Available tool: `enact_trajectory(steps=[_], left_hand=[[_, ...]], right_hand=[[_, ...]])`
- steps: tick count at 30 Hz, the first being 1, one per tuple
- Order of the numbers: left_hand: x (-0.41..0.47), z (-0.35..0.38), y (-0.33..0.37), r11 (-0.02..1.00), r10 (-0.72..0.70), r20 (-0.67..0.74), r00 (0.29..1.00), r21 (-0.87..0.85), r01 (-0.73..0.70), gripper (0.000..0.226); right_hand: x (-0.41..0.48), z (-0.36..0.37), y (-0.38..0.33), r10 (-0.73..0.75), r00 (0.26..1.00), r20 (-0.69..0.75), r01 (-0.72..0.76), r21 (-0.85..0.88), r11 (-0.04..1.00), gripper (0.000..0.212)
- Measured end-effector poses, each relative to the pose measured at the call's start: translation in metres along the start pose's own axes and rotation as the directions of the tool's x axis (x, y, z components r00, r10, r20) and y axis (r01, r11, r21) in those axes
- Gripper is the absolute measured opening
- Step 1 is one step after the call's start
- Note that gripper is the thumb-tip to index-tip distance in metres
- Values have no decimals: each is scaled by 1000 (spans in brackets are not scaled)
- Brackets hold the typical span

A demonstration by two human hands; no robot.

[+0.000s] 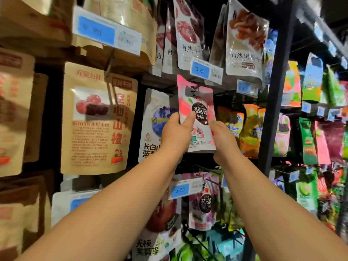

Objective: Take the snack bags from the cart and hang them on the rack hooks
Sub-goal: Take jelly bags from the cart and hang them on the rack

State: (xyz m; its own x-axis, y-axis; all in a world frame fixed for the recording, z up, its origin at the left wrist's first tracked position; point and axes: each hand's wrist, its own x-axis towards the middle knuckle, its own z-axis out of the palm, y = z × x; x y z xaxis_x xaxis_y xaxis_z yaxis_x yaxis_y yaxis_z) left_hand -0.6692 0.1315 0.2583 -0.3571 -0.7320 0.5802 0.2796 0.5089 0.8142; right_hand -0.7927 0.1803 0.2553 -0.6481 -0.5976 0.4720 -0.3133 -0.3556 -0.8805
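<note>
L forearm (116,210) and R forearm (267,200) are seen nearest, raised from 7 and 5 o'clock. A pink snack bag (197,102) is held upright mid-frame, just under a blue price tag (200,70) at its 12. L hand (175,132) grip: lower-left edge pinched, thumb on front. R hand (224,140) grip: lower-right edge clasped. A blueberry bag (154,125) hangs at 9, orange bags (250,129) at 3.
</note>
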Motion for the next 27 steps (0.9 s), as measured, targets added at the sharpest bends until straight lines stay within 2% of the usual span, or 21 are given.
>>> enact_trajectory(steps=[3, 7, 10, 11, 13, 15, 17, 18, 20, 21, 24, 27], left_hand=[[-14, 15, 11, 998, 2, 17, 1000, -61, -1, 29], [-32, 38, 14, 996, 15, 48, 999, -83, -11, 27], [-50, 56, 18, 992, -15, 109, 994, -127, 29, 43], [-56, 63, 18, 990, -24, 135, 991, -136, 42, 47], [-70, 80, 15, 988, -31, 193, 981, -141, 58, 34], [-90, 100, 7, 983, -54, 262, 964, -155, 97, 22], [-117, 124, -8, 971, -89, 363, 927, -174, 162, 19], [-133, 137, -16, 969, -111, 417, 902, -156, 192, 26], [-169, 164, -36, 962, -167, 536, 828, -97, 256, 57], [-189, 177, -44, 955, -196, 593, 781, -65, 289, 63], [-255, 213, -69, 932, -288, 728, 622, 64, 357, 63], [-324, 241, -89, 915, -327, 859, 393, 182, 361, 63]], right_hand=[[-8, -20, -7, 4, 1000, -14, -4, 9, 1000, 28], [-18, -53, -15, -41, 999, 25, 43, -69, 997, 35], [-36, -78, -19, -37, 999, -23, 36, -70, 997, 26], [-42, -86, -18, -21, 998, -54, 16, -87, 996, 26], [-55, -110, -12, 4, 990, -139, -23, -135, 991, 29], [-76, -140, 0, 1, 974, -229, -43, -178, 983, 23], [-107, -172, 14, 30, 949, -315, -95, -194, 976, 22], [-125, -188, 21, 53, 939, -340, -129, -204, 971, 25], [-165, -222, 39, 126, 909, -397, -226, -215, 950, 31], [-185, -240, 50, 168, 878, -449, -294, -228, 928, 32], [-257, -294, 81, 225, 758, -612, -455, -249, 855, 27], [-334, -334, 97, 250, 645, -722, -597, -272, 754, 23]])
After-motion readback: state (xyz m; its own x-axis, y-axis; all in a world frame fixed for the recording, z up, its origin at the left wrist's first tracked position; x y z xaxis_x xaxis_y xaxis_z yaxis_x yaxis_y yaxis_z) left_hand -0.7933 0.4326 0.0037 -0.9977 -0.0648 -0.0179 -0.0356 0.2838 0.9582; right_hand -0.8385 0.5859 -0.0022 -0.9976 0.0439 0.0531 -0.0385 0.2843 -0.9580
